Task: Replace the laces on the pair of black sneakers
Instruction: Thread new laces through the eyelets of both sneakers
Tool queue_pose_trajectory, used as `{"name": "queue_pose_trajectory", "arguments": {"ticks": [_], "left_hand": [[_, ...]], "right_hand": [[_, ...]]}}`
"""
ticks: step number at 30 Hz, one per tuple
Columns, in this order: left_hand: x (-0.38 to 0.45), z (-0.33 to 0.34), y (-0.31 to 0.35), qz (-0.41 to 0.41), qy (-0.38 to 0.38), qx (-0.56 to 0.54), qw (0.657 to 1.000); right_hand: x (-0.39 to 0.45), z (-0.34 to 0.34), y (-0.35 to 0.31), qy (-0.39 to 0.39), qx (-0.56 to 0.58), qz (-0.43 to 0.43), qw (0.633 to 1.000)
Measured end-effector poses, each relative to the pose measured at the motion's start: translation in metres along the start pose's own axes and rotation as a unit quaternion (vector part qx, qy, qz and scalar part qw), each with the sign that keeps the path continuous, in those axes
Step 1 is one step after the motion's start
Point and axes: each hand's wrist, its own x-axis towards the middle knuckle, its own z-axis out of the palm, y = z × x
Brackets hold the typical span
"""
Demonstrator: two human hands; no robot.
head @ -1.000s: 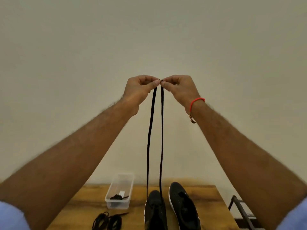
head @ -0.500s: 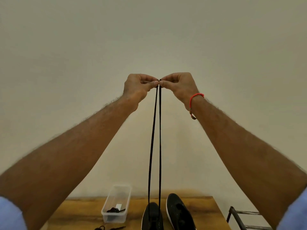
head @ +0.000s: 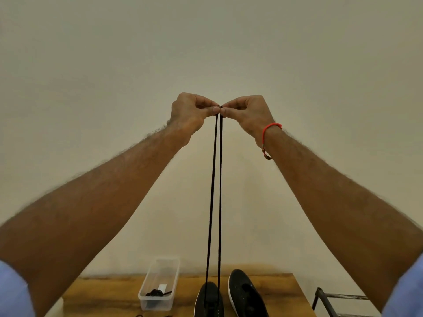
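Two black sneakers stand side by side on the wooden table (head: 281, 291) at the bottom of the view: the left sneaker (head: 209, 302) and the right sneaker (head: 246, 294). A black lace (head: 216, 191) rises from the left sneaker as two taut strands. My left hand (head: 191, 116) and my right hand (head: 248, 115) are raised high in front of the wall, fingertips meeting. Each hand pinches one end of the lace, with the two ends held level beside each other.
A clear plastic box (head: 160, 284) with a coiled black lace inside sits left of the sneakers. A dark metal rack (head: 329, 300) stands off the table's right edge. A plain wall fills the background.
The two lace ends have come together from a small gap, and the strands now run almost parallel. The view has tilted up, so the loose laces at the table's front have nearly dropped out of sight.
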Motion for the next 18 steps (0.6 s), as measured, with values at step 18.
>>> {"name": "queue_pose_trajectory", "arguments": {"ticks": [18], "left_hand": [[0.0022,-0.0006,0.0008,-0.008,0.004,0.026,1.000]], "right_hand": [[0.0027,-0.0017,-0.0011,-0.007,-0.009,0.000,1.000]]}}
